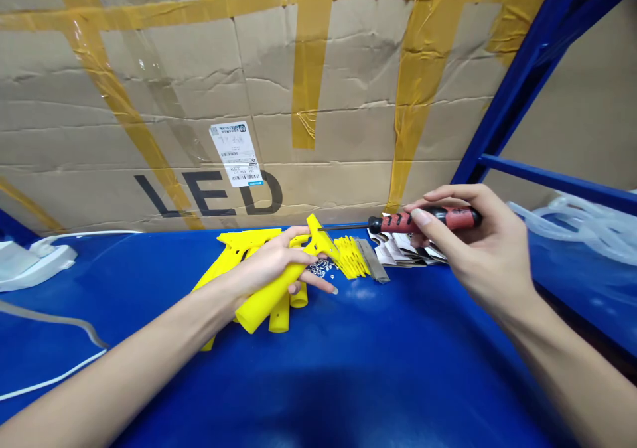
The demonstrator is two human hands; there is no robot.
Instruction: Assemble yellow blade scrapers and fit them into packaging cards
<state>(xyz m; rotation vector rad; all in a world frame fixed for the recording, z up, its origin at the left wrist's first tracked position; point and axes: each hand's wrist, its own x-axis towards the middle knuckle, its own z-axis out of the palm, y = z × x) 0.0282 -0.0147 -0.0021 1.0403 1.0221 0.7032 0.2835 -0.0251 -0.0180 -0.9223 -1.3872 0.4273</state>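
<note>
My left hand (266, 265) is closed around a yellow plastic handle (269, 298) with a wider, flat head, its hollow round end pointing toward me. A red and black screwdriver (398, 221) lies level in my right hand (485, 249), gripped between thumb and fingers. Its thin shaft points left, and the tip reaches the head of the handle; whether it sits in a screw is too small to tell. More yellow handles (219, 269) lie under and behind my left hand. Small metal screws or nuts (322, 269) are scattered beside its fingers.
Several small yellow plates (352, 257), grey metal strips (375, 262) and white folded cards (398, 249) lie on the blue table (348, 381). A large taped cardboard box (348, 103) stands behind. Blue frame bars (517, 96) and clear tubing (577, 229) are at right; white cables (54, 375) at left.
</note>
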